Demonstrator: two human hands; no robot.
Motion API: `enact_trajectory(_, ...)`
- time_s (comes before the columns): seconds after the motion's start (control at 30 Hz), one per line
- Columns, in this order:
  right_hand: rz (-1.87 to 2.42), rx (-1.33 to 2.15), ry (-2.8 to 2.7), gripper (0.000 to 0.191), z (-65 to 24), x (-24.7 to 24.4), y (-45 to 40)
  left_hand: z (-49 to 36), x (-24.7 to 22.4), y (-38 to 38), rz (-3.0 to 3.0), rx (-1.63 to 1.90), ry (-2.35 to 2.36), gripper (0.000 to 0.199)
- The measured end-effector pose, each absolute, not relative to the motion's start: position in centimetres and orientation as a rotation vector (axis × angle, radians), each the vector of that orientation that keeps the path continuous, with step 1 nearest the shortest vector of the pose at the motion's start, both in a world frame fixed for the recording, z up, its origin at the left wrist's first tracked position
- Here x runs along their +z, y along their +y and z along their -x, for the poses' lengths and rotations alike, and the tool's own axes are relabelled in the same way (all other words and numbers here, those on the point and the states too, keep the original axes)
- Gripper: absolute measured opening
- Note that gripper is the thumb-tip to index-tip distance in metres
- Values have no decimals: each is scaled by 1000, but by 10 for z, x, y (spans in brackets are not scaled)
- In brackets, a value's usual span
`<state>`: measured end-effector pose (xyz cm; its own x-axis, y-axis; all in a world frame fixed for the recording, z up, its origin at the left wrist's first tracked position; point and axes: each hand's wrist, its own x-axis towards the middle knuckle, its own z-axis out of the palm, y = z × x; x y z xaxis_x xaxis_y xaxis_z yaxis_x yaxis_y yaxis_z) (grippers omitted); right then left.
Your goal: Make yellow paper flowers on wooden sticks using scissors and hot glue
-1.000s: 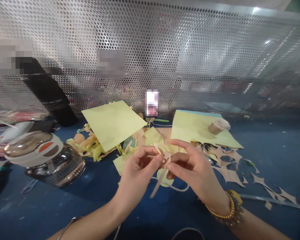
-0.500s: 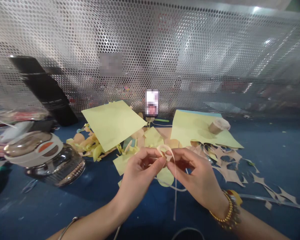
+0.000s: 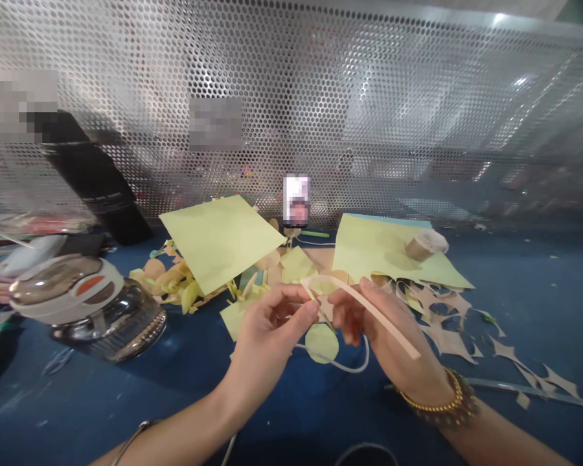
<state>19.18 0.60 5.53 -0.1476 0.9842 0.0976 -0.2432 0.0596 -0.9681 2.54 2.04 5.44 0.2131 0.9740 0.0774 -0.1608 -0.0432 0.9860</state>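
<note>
A thin peach paper strip (image 3: 364, 307) arcs from my left fingertips across my right hand, and its free end sticks out to the lower right. My left hand (image 3: 267, 330) pinches the strip's looped part. My right hand (image 3: 393, 330) curls around the strip, with the fingers partly hiding it. Below the hands lies a round pale yellow paper disc (image 3: 321, 343). Behind them are two pale yellow paper sheets (image 3: 218, 243) (image 3: 383, 252), with a small roll of tan tape (image 3: 425, 246) on the right sheet.
Peach paper offcuts (image 3: 442, 330) spread right across the blue work surface (image 3: 525, 285), and yellow scraps (image 3: 168, 285) pile left. A glass jar with a white lid (image 3: 90, 304) and a black bottle (image 3: 94, 175) stand left, before a perforated metal screen (image 3: 291, 97).
The strip no longer hangs down from a small loop between my fingers. It now stretches rightward over my right hand, which has turned and opened out a little.
</note>
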Motion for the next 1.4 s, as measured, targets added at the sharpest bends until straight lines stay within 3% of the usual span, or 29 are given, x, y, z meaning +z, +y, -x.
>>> enact_trajectory(0.23, 940, 1394, -1195, 22, -188, 55, 7, -25, 54, 20, -1227, 1150, 878, 14)
enact_trajectory(0.5, 1083, 981, -1513, 11, -186, 57, 7, -26, 57, 19, -1218, 1166, 885, 11)
enact_trajectory(1.4, 1215, 890, -1543, 19, -182, 58, 3, -30, 59, 18, -1158, 1047, 881, 13)
